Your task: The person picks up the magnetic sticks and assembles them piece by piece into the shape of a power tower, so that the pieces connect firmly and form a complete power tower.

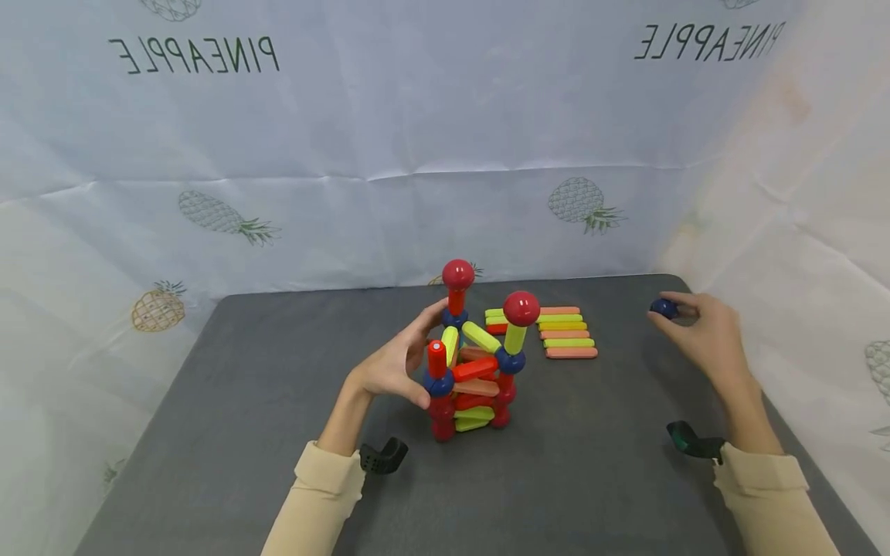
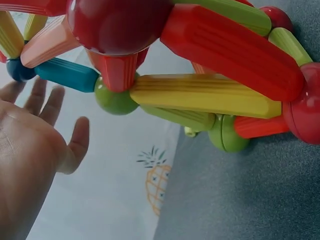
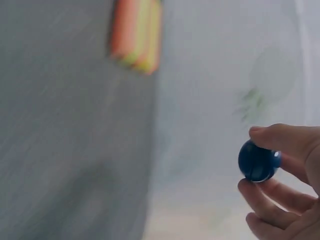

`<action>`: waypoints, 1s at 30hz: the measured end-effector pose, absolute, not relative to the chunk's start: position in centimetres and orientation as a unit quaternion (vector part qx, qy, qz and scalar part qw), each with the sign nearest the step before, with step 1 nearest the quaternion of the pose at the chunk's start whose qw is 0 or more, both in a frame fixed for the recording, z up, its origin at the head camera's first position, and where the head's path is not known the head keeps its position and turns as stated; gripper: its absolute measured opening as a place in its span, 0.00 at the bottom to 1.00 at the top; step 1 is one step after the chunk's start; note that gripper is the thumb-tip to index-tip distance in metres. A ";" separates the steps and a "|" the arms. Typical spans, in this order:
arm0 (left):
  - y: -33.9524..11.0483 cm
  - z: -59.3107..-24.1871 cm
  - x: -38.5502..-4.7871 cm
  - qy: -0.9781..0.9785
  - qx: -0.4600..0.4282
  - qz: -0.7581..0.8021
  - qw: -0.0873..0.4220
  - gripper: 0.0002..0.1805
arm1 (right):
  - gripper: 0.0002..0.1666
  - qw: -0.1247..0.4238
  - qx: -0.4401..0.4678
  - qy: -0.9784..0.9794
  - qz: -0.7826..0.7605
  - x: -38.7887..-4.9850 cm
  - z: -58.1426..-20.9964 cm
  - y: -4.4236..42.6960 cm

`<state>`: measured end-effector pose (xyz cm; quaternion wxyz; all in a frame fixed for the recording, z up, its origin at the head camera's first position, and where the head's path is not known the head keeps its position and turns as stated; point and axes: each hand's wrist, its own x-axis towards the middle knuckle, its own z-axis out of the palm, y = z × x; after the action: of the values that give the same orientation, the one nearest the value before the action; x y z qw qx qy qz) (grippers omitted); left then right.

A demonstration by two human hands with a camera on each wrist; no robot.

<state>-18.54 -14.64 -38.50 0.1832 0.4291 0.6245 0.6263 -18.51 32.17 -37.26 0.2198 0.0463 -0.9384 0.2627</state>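
A tower of coloured rods and balls [image 1: 476, 386] stands mid-table, with red, blue and green balls joined by ribbed rods. Two upright rods are topped by red balls [image 1: 521, 308]; a third, red upright rod [image 1: 436, 359] has no ball on it. My left hand [image 1: 392, 363] lies along the tower's left side, its fingers extended and thumb spread; in the left wrist view the fingertips are close to a blue ball [image 2: 20, 70], and contact is unclear. Well to the right, my right hand [image 1: 712, 340] pinches a blue ball [image 3: 257, 162] between thumb and fingers, above the table.
Loose ribbed rods [image 1: 566, 332] in orange, yellow and lime lie in rows behind and right of the tower. The grey table [image 1: 278, 432] is backed and flanked by white cloth [image 1: 361, 232] with pineapple prints. Each wrist wears a dark strap-on device [image 1: 384, 457].
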 end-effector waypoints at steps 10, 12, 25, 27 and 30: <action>-14.0 -38.0 -17.8 0.666 0.413 0.606 0.141 0.70 | 0.26 0.300 0.153 -0.839 0.427 -16.0 -31.0 24.2; -13.8 -37.9 -17.4 0.675 0.405 0.603 0.131 0.69 | 0.27 0.309 0.186 -0.823 0.440 -15.4 -29.7 22.7; -12.3 -38.0 -14.0 0.722 0.286 0.628 0.039 0.63 | 0.20 0.298 0.357 -0.749 0.472 -11.0 -25.9 15.9; -11.5 -37.9 -13.1 0.736 0.249 0.630 -0.007 0.56 | 0.23 0.295 0.380 -0.746 0.461 -10.7 -25.8 14.9; -10.3 -38.0 -12.2 0.746 0.204 0.628 -0.084 0.46 | 0.27 0.298 0.400 -0.747 0.440 -10.5 -25.9 13.7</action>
<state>-12.16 -10.34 -38.01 -0.0838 0.2043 0.7458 0.6285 -10.47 13.74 -25.85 0.2976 0.4001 -0.7470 0.4397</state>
